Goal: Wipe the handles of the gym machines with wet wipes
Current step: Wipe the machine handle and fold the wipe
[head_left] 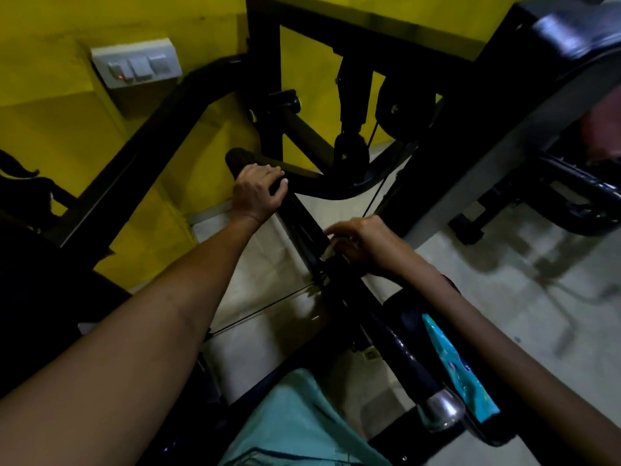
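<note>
Yellow wall point(50, 136); wipe point(327, 252) in right grip point(356, 240)

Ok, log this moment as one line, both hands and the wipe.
left hand: grips black handle | right hand: presses white wipe on bar | wipes pack: under right forearm

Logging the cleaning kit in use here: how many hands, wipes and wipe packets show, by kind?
Hands: 2, left hand and right hand, both on the black bar
White wipe: 1
Blue wipe packet: 1
Total: 4
</note>
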Tool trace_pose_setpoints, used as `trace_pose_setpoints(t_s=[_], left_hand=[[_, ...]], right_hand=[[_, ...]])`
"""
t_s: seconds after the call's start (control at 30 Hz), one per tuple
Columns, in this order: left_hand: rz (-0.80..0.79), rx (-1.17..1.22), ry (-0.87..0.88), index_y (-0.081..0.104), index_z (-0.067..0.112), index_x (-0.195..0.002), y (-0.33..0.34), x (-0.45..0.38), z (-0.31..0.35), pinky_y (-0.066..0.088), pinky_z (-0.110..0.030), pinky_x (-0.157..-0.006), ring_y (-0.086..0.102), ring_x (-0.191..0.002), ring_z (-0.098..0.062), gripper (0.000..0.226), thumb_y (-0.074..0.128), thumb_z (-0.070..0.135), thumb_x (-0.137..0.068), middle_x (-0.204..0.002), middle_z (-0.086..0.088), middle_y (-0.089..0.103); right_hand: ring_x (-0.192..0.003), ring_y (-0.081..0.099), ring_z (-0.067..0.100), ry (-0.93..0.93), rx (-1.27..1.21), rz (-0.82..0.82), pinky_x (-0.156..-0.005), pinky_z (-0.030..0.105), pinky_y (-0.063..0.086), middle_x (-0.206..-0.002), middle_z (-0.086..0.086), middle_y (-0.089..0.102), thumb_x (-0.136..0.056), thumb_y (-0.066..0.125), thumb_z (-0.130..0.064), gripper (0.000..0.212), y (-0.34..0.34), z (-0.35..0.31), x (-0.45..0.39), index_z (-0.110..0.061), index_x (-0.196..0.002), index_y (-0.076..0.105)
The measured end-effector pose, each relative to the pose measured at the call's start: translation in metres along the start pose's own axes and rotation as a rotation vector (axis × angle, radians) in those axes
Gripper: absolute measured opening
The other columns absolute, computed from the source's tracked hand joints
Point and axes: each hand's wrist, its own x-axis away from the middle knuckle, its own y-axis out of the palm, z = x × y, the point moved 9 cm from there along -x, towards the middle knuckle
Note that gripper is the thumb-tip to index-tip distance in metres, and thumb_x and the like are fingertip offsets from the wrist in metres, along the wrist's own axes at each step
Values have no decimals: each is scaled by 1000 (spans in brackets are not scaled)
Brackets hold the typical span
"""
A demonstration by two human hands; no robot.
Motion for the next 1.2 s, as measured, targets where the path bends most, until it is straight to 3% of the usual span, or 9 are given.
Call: trace_pose_setpoints(t_s=[0.1,0.23,0.33,0.5,0.6,0.83,1.0,1.1,1.2], left_hand=[[10,-7,-1,75,7,-87,0,0,-3,52,-39,-82,70,-83,-25,30,54,28,-84,-88,-8,74],[20,-11,13,75,8,-86,2,2,-3,52,-37,-81,70,-82,-25,30,54,29,-84,-87,-7,74],[20,-7,19,75,8,-86,1,0,-3,52,-36,-80,70,-82,-25,29,54,28,-84,-87,-7,74],[50,-7,71,75,8,-84,-3,-1,2,52,-34,-77,70,-80,-25,29,53,27,-83,-85,-8,74],[53,2,60,75,8,-84,-3,-1,1,52,-34,-77,70,-79,-25,29,53,27,-83,-85,-8,74],[33,-14,65,75,8,-83,-2,0,2,53,-34,-78,71,-80,-24,29,53,27,-83,-86,-7,74],[23,-20,50,76,8,-84,-4,-1,3,53,-35,-78,71,-80,-24,30,53,27,-83,-86,-8,74],[27,-27,47,76,7,-84,-4,0,3,53,-35,-78,71,-80,-25,30,53,27,-83,-86,-8,74],[15,-32,38,76,7,-85,-3,-1,2,53,-37,-79,71,-81,-26,31,53,27,-83,-87,-9,74]], right_hand=[[-87,63,25,-114,20,46,-75,34,52,-96,14,65,-87,60,-3,15,8,-22,0,-2,-101,66],[-80,57,8,-89,-62,-9,-67,9,41,-91,8,68,-82,66,-1,13,8,-4,15,-6,-93,71],[-70,60,9,-58,-90,104,-62,3,41,-85,7,68,-78,67,3,15,-1,8,14,-8,-85,73],[-72,63,18,-139,-44,86,-62,19,47,-87,13,65,-76,69,3,11,10,-12,1,-4,-85,72],[-71,57,5,-137,-97,7,-63,0,38,-87,5,66,-77,70,0,11,9,-5,16,-7,-86,73],[-72,50,0,-133,-63,108,-66,-5,35,-90,8,65,-79,68,2,13,10,-6,5,-5,-89,72],[-71,48,-11,-77,-137,7,-67,-4,35,-89,-6,57,-80,68,1,15,11,5,35,-8,-91,72],[-71,47,-7,-25,-117,84,-62,-2,35,-91,0,62,-83,64,1,15,6,12,33,-9,-91,71],[-83,56,9,-18,-57,145,-68,4,35,-100,9,62,-83,64,0,14,14,4,18,-5,-95,69]])
